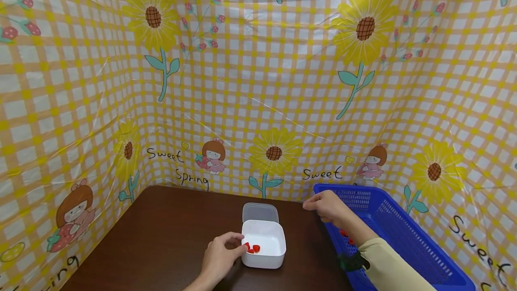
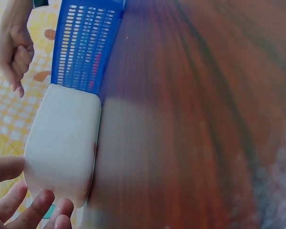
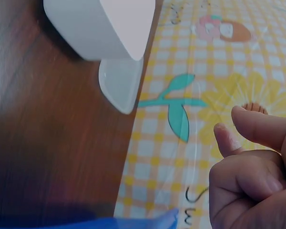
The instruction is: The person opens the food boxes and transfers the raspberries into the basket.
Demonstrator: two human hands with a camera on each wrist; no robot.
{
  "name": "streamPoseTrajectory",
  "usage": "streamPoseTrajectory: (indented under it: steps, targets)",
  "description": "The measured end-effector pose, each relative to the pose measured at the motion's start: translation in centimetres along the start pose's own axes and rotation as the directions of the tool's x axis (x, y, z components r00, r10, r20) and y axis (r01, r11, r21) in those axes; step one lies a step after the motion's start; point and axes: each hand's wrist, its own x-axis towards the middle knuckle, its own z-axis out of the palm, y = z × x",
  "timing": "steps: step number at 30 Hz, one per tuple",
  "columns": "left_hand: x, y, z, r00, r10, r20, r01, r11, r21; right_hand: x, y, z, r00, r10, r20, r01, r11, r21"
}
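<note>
A white box (image 1: 263, 262) stands on the brown table, with several small red pieces (image 1: 256, 248) at its left inside. My left hand (image 1: 221, 255) touches the box's left side, its thumb and fingertips spread against the wall. Fingers (image 2: 41, 196) show close against the box's end in the left wrist view. My right hand (image 1: 329, 208) is raised at the far left rim of the blue basket (image 1: 444, 259). Thumb and index tips lie close together with a small gap, the other fingers (image 3: 248, 174) curled; I see nothing between them.
A translucent lid (image 1: 260, 212) lies just behind the box. More small red pieces (image 1: 350, 240) lie in the basket, partly hidden by the right forearm. Checked cloth (image 1: 270, 89) surrounds the table's back and sides. The brown tabletop (image 1: 161, 232) extends to the left.
</note>
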Motion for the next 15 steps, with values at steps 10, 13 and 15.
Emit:
streamPoseTrajectory:
  steps: [10,13,15]
  targets:
    - [-0.3,-0.3,-0.3,1.000,-0.007,0.019,0.007,1.000,0.000,0.2,-0.3,4.1,0.997,0.005,0.077,-0.006,1.000,0.003]
    - [-0.1,-0.1,-0.2,1.000,-0.001,0.015,0.001,1.000,0.002,0.5,-0.5,4.9,0.996,0.008,0.084,-0.007,1.000,-0.014]
    - [0.1,0.0,-0.1,1.000,0.012,0.010,-0.012,1.000,0.004,0.7,-0.6,5.4,0.996,0.004,0.091,-0.002,1.000,-0.022]
